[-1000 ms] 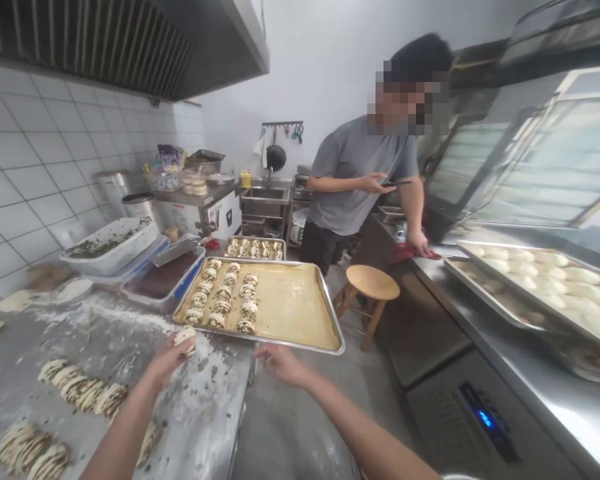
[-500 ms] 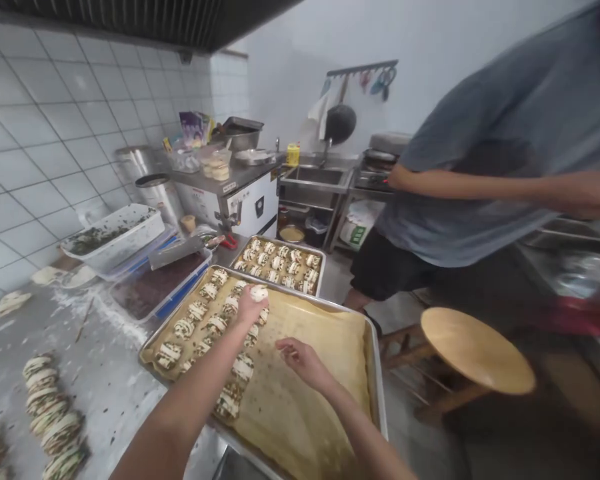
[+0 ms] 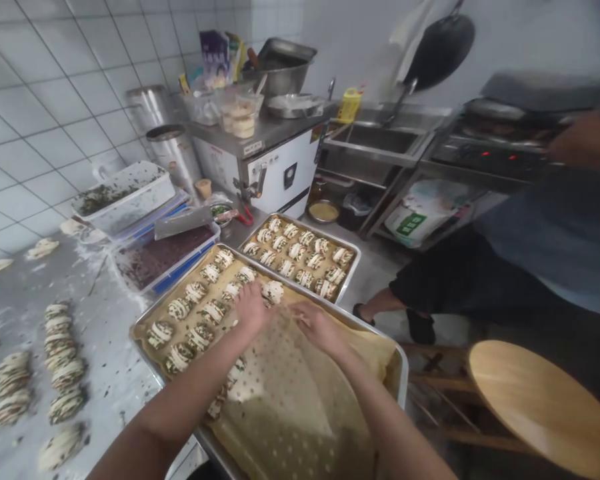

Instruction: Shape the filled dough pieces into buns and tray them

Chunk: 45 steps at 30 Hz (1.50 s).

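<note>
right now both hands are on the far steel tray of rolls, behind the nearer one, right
No: the head view shows the left hand and right hand on the nearer rectangular steel tray, not the far rectangular steel tray of rolls behind it.

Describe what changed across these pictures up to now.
The left hand set the dough roll down on the tray and let go; together with the right hand, it now folds the perforated liner over the rolls. The second tray of rolls stayed as it was.
</note>
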### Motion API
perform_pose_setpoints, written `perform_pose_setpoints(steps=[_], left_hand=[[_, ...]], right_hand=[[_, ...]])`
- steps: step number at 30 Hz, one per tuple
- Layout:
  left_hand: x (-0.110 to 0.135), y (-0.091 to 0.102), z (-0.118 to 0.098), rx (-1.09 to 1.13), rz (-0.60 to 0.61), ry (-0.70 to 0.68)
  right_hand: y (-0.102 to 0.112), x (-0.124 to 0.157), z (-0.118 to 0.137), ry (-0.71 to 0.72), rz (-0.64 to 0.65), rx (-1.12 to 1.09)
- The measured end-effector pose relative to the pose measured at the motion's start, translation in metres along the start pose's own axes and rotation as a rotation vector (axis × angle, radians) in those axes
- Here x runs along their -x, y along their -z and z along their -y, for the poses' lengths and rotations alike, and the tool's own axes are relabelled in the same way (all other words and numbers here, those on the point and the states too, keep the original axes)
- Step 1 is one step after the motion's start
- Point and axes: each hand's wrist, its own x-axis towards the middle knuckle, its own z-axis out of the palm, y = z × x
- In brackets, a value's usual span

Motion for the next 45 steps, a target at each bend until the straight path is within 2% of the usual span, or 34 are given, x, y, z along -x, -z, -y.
perform_pose_setpoints(steps=[4,7,9,11,14,16,21,23,28,31,34,38,41,45], left_hand=[[0.035,0.023,0.034,-0.087,0.071,0.079],[0.062,0.023,0.047,-0.179,0.157,0.109],[0.074,0.017,0.049,-0.218,0.188,0.122],[0.077,0.009,0.048,-0.221,0.166,0.152],[0.070,-0.001,0.047,-0.196,0.095,0.178],[0.065,-0.006,0.049,-0.143,0.058,0.138],[0.069,-0.014,0.063,0.174,-0.097,0.039],[0.075,-0.017,0.065,0.140,-0.068,0.047],[0.084,-0.014,0.055,-0.198,0.189,0.146],[0.087,-0.004,0.054,-0.219,0.272,0.132],[0.099,0.009,0.062,-0.160,0.280,0.095],[0.124,0.019,0.074,-0.175,0.249,0.141],[0.137,0.019,0.078,-0.216,0.193,0.129],[0.138,0.015,0.082,-0.212,0.137,0.129]], right_hand=[[0.005,-0.054,-0.003,0.334,0.128,0.290],[-0.006,-0.091,-0.007,0.558,0.272,0.455],[-0.013,-0.108,-0.010,0.615,0.364,0.528],[-0.017,-0.116,-0.010,0.616,0.416,0.572],[-0.025,-0.115,-0.007,0.629,0.404,0.567],[-0.032,-0.110,-0.002,0.672,0.408,0.546],[-0.052,-0.107,0.011,0.751,0.520,0.506],[-0.055,-0.109,0.015,0.758,0.523,0.512],[-0.059,-0.100,0.020,0.724,0.529,0.557],[-0.066,-0.086,0.023,0.689,0.520,0.518],[-0.079,-0.076,0.029,0.732,0.535,0.392],[-0.095,-0.077,0.040,0.762,0.580,0.302],[-0.095,-0.084,0.049,0.774,0.607,0.353],[-0.090,-0.085,0.057,0.812,0.608,0.501]])
